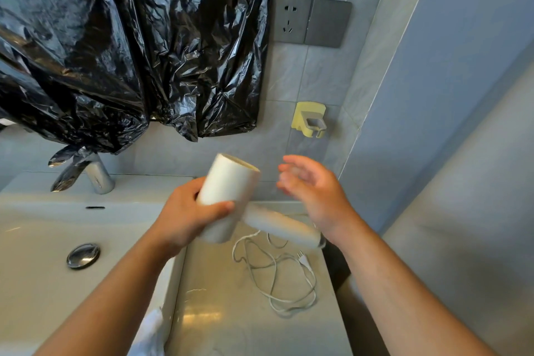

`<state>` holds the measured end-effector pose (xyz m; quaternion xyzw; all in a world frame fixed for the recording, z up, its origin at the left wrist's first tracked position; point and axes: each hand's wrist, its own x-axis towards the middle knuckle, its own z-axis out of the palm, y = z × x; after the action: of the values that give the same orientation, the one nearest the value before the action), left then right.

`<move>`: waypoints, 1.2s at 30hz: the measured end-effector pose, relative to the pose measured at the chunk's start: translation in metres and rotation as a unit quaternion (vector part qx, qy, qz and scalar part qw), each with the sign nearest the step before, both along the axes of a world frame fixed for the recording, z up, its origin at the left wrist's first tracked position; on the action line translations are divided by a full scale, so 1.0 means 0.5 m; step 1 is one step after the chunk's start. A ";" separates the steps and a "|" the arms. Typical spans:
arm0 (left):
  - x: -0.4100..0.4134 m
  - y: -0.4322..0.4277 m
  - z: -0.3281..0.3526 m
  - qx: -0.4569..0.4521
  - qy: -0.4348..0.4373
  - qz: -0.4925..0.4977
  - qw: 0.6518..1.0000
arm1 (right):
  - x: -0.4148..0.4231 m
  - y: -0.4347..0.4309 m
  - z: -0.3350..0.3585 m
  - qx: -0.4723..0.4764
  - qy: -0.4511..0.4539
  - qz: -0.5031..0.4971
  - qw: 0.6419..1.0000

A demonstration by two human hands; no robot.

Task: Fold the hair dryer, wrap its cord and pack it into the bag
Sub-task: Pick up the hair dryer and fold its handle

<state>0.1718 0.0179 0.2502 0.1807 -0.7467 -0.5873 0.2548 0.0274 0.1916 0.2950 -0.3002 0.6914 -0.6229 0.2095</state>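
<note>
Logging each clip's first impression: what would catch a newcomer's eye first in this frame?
The white hair dryer is at centre, its barrel gripped by the left hand while the right hand hovers open beside it, blurred. Crinkled black plastic sheeting fills the upper left, and the dryer's cord lies in a loose tangle on the counter below the hands.

Grey tiled wall point(289, 81), socket point(292, 18), white sink point(37, 220), chrome faucet point(99, 178).
</note>
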 end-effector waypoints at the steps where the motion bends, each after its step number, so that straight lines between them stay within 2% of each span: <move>1: 0.009 -0.007 -0.007 0.057 0.014 0.012 0.998 | -0.006 0.017 -0.006 -0.010 0.032 -0.040 0.999; 4: 0.029 -0.023 -0.026 0.154 0.031 0.031 0.987 | -0.005 0.054 -0.027 0.017 0.076 -0.062 0.995; 7: 0.033 -0.016 -0.036 0.200 0.041 0.047 0.978 | 0.008 0.055 -0.054 0.031 0.068 -0.054 0.996; 10: 0.032 0.005 -0.050 0.260 0.060 0.059 0.962 | 0.020 0.039 -0.071 0.043 0.074 -0.101 0.991; 16: 0.042 0.023 -0.069 0.308 0.063 0.073 0.947 | 0.025 0.036 -0.066 0.001 0.035 -0.101 0.994; 18: 0.047 0.032 -0.074 0.341 0.050 0.071 0.936 | 0.024 0.031 -0.059 -0.025 0.003 -0.107 0.994; 21: 0.052 0.058 -0.085 0.397 0.039 0.059 0.915 | 0.022 0.015 -0.043 -0.100 -0.117 -0.100 0.983; 23: 0.059 0.076 -0.092 0.418 0.031 0.044 0.907 | 0.019 0.008 -0.029 -0.129 -0.153 -0.092 0.975; 25: 0.063 0.087 -0.097 0.396 0.019 0.035 0.917 | 0.017 0.003 -0.011 -0.120 -0.123 -0.084 0.982; 27: 0.064 0.090 -0.093 0.295 -0.005 0.112 0.949 | 0.019 -0.001 0.008 -0.084 -0.048 -0.070 0.993; 29: 0.063 0.087 -0.073 0.072 -0.045 0.225 0.971 | 0.029 -0.011 0.031 -0.048 0.013 -0.041 0.998; 30: 0.059 0.088 -0.056 -0.047 -0.038 0.221 0.973 | 0.033 -0.019 0.042 -0.035 0.035 -0.027 0.998; 31: 0.051 0.088 -0.037 -0.118 -0.028 0.171 0.978 | 0.037 -0.026 0.050 -0.025 0.055 -0.017 0.998; 32: 0.038 0.093 -0.019 -0.129 -0.024 0.099 0.986 | 0.042 -0.035 0.058 -0.019 0.073 -0.008 0.997; 34: 0.009 0.101 0.004 -0.087 -0.035 -0.031 0.995 | 0.048 -0.049 0.068 -0.022 0.098 0.004 0.995; 36: -0.017 0.101 0.014 -0.089 -0.013 -0.072 0.993 | 0.055 -0.059 0.074 -0.028 0.105 0.008 0.994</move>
<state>0.1634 0.0682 0.2569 0.1106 -0.8105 -0.5328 0.2168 0.0550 0.1620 0.3321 -0.3755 0.6896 -0.6050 0.1321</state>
